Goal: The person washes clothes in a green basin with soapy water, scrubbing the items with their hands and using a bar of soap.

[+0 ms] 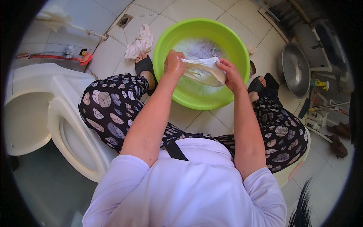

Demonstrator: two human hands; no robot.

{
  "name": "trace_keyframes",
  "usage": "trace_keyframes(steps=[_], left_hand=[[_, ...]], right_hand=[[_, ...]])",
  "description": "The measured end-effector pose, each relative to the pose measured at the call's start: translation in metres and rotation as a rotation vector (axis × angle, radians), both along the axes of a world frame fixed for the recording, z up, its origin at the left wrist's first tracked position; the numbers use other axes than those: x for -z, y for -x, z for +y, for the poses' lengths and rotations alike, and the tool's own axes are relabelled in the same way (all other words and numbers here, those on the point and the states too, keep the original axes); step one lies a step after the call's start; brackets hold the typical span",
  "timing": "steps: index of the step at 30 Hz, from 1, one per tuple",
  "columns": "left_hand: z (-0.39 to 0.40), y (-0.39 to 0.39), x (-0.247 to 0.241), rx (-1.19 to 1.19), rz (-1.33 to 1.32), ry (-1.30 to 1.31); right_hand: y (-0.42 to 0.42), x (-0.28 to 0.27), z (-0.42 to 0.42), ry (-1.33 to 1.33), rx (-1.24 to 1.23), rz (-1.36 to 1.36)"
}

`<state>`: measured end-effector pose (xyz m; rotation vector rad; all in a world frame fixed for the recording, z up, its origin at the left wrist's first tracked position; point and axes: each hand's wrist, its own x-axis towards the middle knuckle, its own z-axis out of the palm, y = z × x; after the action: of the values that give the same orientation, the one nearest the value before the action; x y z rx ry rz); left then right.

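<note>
A round lime-green plastic basin [202, 105] stands on the tiled floor between my feet. Soapy water [184, 46] with suds fills its bottom, and pale wet fabric [208, 50] lies bunched in it towards the far side. Over the water, a white cloth [205, 63] is stretched between my two hands; its exact kind is unclear. My left hand [175, 63] grips one end, its back wet. My right hand [231, 74] holds the other end, thumb on top. The cloth sags in the middle.
A crumpled pale pink cloth [141, 42] lies on the floor beside my left foot, near a floor drain [124, 21]. The toilet [76, 139] stands at left, below a red-handled brush [85, 58]. At right, a metal basin [295, 71] leans by pipes and a yellow spray nozzle [322, 84].
</note>
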<state>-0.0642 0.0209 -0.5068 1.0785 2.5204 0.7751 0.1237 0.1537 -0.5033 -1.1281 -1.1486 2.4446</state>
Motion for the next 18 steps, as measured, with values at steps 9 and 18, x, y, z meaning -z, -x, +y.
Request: trace_keyframes(steps=[9, 18], left_hand=[[0.002, 0.017, 0.007, -0.290, -0.039, -0.258], [0.009, 0.022, 0.007, -0.410, -0.475, -0.414]], right_hand=[[-0.018, 0.025, 0.004, -0.297, -0.229, -0.266], [-0.007, 0.011, 0.000, -0.595, -0.403, -0.381]])
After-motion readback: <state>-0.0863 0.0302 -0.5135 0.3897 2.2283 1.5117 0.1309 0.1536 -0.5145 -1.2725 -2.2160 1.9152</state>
